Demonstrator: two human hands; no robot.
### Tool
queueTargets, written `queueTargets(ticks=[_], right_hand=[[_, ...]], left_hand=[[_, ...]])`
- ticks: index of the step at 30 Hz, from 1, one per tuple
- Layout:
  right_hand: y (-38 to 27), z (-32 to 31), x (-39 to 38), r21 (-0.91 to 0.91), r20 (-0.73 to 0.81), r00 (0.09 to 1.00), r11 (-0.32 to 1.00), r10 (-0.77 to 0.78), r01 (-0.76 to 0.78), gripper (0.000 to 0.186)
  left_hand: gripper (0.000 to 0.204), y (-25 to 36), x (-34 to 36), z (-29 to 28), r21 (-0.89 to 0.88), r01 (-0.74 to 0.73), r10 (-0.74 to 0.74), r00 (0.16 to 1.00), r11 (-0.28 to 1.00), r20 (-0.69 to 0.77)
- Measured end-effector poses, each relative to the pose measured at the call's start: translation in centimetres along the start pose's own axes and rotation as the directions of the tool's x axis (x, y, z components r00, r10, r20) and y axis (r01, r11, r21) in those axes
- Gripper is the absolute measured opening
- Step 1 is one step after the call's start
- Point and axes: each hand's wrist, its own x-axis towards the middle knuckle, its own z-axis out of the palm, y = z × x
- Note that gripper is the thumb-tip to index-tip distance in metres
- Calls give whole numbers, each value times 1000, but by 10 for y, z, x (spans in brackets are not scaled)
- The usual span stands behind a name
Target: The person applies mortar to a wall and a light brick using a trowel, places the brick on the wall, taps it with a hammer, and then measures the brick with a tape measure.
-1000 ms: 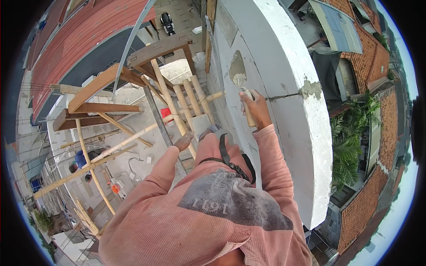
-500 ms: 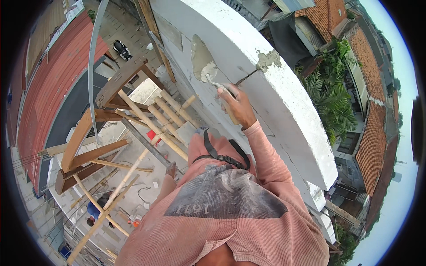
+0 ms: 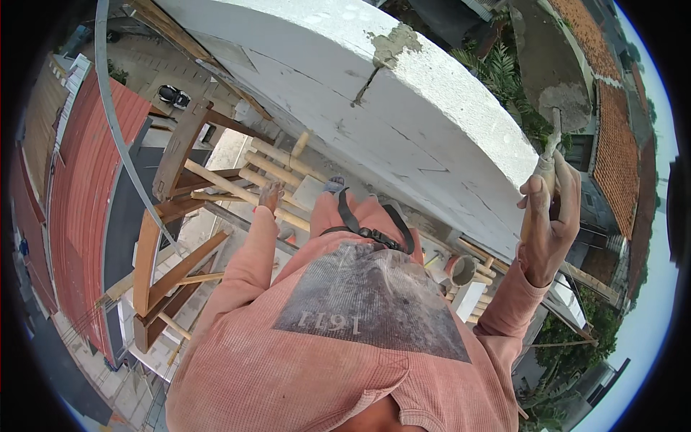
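My right hand (image 3: 553, 209) is closed round the wooden handle of a trowel (image 3: 551, 61), held up at the right, past the wall's top edge. Its broad grey blade points away from me and is smeared with mortar near the neck. Ahead of me runs a white block wall (image 3: 403, 129) with thin joints. A patch of grey mortar (image 3: 394, 45) lies on its top edge, above a dark open joint. On the left, my left hand (image 3: 271, 196) is held out over the bamboo poles with its fingers stretched and nothing visible in it.
Bamboo poles (image 3: 263, 176) form scaffolding below me, beside a brown timber frame (image 3: 147, 266). A bucket (image 3: 461, 269) stands low at my right. A metal strip (image 3: 119, 129) hangs at the left. Red roofing (image 3: 93, 187) and tiled roofs (image 3: 619, 158) lie beyond.
My right hand has lifted the trowel off the wall's face and swung it right, beyond the top edge. My left hand has left the dark bar and moved forward. The view has turned.
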Motion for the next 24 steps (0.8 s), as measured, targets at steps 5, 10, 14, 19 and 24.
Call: queueTargets(ticks=[5, 10, 14, 19, 24], right_hand=[[-6, 10, 28, -214, 39, 988, 964, -151, 156, 47], [-2, 28, 71, -120, 285, 943, 969, -172, 213, 37], [24, 16, 102, -12, 464, 880, 992, -104, 124, 47], [45, 33, 151, -49, 564, 725, 860, -396, 507, 42], [74, 48, 189, -74, 640, 651, 810, -409, 582, 31]], left_hand=[[44, -24, -23, 29, 58, 211, -210, 977, 976, -31], [39, -141, -4, -12, 468, 176, -191, 981, 866, -15], [38, -172, 7, -36, 412, 129, -140, 990, 902, -3], [26, -170, 25, -45, 301, 65, -51, 997, 951, -54], [51, 23, -50, 47, 429, -177, 269, 949, 886, -162]])
